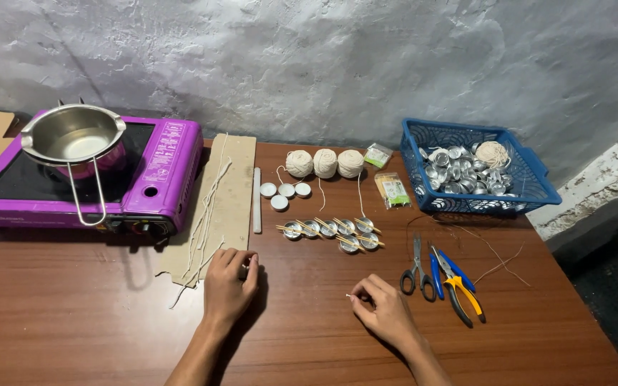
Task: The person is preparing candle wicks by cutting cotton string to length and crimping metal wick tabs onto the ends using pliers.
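Two bare hands rest on a brown wooden tabletop [87,314] near its front edge.

Head view: the left hand [229,284] lies knuckles up, fingers curled together over something small and pale, just beside the front corner of a cardboard sheet [232,187] strewn with cut wicks [205,214]. The right hand [384,309] pinches a short wick piece [352,296] between closed fingertips. Scissors [418,268] and pliers [455,282] lie just right of it; metal cups [330,230] sit mid-table; a blue basket [531,182] stands at the right edge.

Brown wooden table [94,322] bears purple stove [109,179]; cardboard strip [227,207]; twine balls [325,163]; scissors [416,268]; pliers [459,286]; blue basket [538,187].
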